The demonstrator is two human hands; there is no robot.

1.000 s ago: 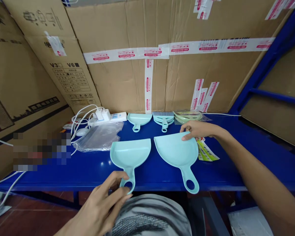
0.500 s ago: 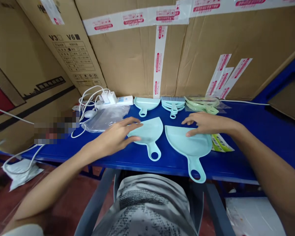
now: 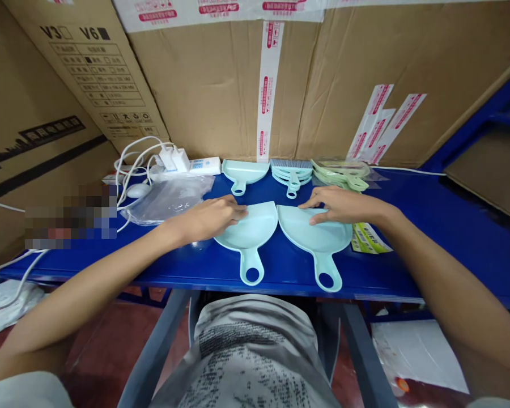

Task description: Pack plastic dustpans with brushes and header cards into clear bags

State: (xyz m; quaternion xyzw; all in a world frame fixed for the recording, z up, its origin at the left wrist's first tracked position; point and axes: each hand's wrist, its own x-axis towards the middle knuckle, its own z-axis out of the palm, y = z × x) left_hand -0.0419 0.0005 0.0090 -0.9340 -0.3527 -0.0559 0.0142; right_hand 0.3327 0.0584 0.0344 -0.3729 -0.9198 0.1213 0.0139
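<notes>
Two light-teal dustpans lie side by side on the blue table, handles toward me, their upper inner corners about touching. The left dustpan (image 3: 255,226) has my left hand (image 3: 208,218) at its upper left edge, fingers curled together over the rim. At the far edge of the right dustpan (image 3: 318,235), my right hand (image 3: 338,205) pinches the rim, thumb inside the pan and the other fingers behind it. Behind them sit another teal dustpan (image 3: 244,173) and a stack of teal dustpans with a grey-bristled brush (image 3: 292,174).
Green dustpans in clear plastic (image 3: 344,174) lie at the back right. A yellow-green packet (image 3: 369,238) is by the right dustpan. A clear plastic bag (image 3: 170,198), a power strip (image 3: 204,166) and white cables are at the left. Cardboard boxes (image 3: 221,85) wall the back.
The right dustpan has moved left and away from me, closing the gap to the left one. My left fingers have closed at the left dustpan's edge. The camera view has shifted.
</notes>
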